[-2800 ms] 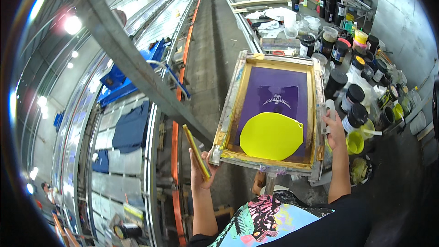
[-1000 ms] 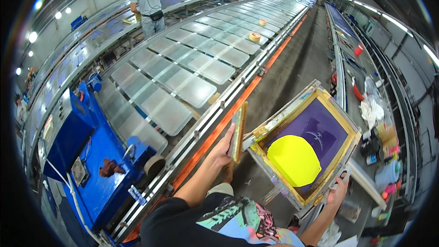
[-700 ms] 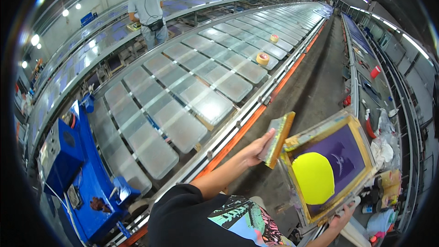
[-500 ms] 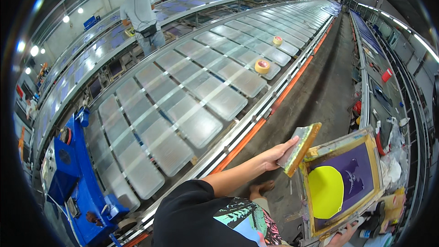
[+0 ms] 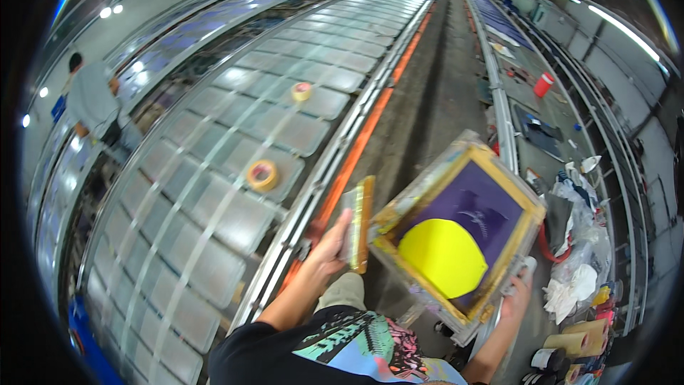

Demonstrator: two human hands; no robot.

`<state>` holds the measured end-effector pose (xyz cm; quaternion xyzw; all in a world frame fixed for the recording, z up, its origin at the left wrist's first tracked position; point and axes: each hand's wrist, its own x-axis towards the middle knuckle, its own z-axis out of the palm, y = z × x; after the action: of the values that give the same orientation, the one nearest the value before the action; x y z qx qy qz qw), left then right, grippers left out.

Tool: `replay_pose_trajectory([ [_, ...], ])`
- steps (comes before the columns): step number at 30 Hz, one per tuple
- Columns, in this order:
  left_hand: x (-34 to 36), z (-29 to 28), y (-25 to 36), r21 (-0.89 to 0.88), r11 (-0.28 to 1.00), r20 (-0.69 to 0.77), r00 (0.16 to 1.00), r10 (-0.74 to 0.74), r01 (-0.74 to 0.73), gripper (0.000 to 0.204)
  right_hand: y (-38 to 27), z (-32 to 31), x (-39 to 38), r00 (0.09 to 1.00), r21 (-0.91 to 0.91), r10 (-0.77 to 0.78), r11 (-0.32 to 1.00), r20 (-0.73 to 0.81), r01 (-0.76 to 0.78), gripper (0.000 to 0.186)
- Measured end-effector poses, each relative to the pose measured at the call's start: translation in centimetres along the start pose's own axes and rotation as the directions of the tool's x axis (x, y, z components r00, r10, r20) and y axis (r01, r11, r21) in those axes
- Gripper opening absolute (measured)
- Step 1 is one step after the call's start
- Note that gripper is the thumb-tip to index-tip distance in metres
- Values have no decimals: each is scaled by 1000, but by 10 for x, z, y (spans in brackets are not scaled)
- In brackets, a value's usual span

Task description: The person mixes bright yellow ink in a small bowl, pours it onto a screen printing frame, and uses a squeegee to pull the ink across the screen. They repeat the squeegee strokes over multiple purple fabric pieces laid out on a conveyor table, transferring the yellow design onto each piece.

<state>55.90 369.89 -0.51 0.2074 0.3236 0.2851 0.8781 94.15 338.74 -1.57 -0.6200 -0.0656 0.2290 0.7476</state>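
Observation:
My left hand (image 5: 330,248) grips a wooden-handled squeegee (image 5: 358,222), held upright beside the screen. A yellow-framed printing screen (image 5: 529,225) with purple mesh and a large blob of yellow ink (image 5: 442,257) hangs tilted in front of me. My right hand (image 5: 516,294) clasps the frame at its lower right edge. Both are held over the dark aisle floor between two long tables.
A long table of glass plates (image 5: 214,214) runs on my left, with an orange rail (image 5: 356,150) and two tape rolls (image 5: 262,175). A person (image 5: 91,103) works at the far left. A cluttered bench (image 5: 577,242) with rags, cups and a red container (image 5: 543,84) lies right.
My view has swung from the right bench toward the long plate table and then down the aisle. The screen and squeegee stayed in my hands throughout.

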Motion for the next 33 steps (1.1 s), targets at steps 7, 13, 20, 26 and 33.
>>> replay_pose_trajectory([
  [7,221,6,89,91,983,-144,974,172,-160,72,21,175,218,998,162,56,985,38,-62,52],
  [13,417,106,208,149,976,86,985,147,-159,62,-19,269,392,1000,59,-16,998,1,16,39],
  [20,649,152,280,145,989,265,963,-58,20,66,-8,336,541,978,84,-5,996,-208,23,34],
  [26,839,220,327,100,995,184,982,-33,15,58,-2,427,726,981,147,-48,986,-188,77,35],
  [33,1024,232,416,27,994,147,984,102,-107,48,-19,583,966,997,89,21,996,-77,-14,30],
])
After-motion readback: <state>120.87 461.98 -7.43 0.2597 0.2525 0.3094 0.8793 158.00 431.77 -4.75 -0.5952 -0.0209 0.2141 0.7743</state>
